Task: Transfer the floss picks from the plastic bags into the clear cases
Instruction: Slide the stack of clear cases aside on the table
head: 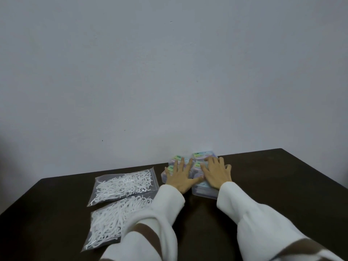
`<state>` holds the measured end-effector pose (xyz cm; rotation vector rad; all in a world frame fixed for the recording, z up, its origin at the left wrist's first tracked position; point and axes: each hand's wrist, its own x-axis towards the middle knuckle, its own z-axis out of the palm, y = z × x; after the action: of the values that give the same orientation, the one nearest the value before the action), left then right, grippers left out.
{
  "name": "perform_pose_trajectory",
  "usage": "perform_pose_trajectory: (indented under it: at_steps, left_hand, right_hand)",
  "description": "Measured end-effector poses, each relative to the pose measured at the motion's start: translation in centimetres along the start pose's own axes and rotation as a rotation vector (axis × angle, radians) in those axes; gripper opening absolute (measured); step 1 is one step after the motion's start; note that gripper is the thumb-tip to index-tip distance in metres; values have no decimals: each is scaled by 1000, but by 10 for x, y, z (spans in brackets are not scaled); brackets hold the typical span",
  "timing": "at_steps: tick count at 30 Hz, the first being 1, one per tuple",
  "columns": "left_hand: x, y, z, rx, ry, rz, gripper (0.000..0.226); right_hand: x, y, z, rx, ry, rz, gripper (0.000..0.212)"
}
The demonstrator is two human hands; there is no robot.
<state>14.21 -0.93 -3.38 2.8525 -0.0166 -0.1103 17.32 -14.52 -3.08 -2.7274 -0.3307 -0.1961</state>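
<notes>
Two clear plastic bags full of white floss picks lie on the dark table, one farther back [124, 184] and one nearer [113, 223], whose right part is hidden by my left sleeve. To their right sits a cluster of several clear cases [204, 192] with pastel labels, close to the wall. My left hand [179, 176] lies flat on the left cases with fingers spread. On the right cases rests my right hand [215, 173], also flat with straight fingers. The hands cover most of the cases, so I cannot tell whether the lids are closed.
The dark brown table [282, 185] runs up to a plain grey-white wall [169, 72]. Its right corner is at the back right. White sleeves with brown bands cover both forearms.
</notes>
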Motion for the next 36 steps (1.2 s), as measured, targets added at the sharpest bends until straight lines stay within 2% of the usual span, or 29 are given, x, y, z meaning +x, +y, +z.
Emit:
perform_pose_trajectory:
  at_steps: [6, 11, 15, 19, 23, 26, 28, 30, 34, 36]
  left_hand:
    - [10, -4, -1, 74, -57, 25, 70]
    - [10, -9, 0, 109, -26, 80, 55]
    - [10, -10, 0, 110, -40, 102, 53]
    - [8, -8, 0, 92, -72, 136, 52]
    - [4, -2, -1, 9, -105, 171, 53]
    - [1, 5, -1, -54, -114, 218, 52]
    - [-3, 9, -1, -149, -124, 251, 52]
    - [-6, 13, -1, -259, -90, 273, 54]
    - [-10, 14, -4, -100, 107, 220, 69]
    - [-13, 14, -8, -127, 131, 130, 76]
  right_hand:
    - [25, 8, 3, -124, -248, -1, 57]
    - [27, 10, 2, -155, -181, -64, 50]
    - [22, 7, -1, -43, -136, -115, 43]
    - [16, 10, -4, -67, -115, -164, 43]
    - [6, 18, -10, -84, -149, -195, 42]
    - [-3, 29, -17, 1, -144, -195, 43]
    - [-10, 38, -23, -46, -132, -195, 45]
    - [-15, 48, -27, -119, -154, -204, 45]
    - [-26, 56, -33, -109, -189, -179, 49]
    - [-30, 57, -34, -126, -213, -182, 52]
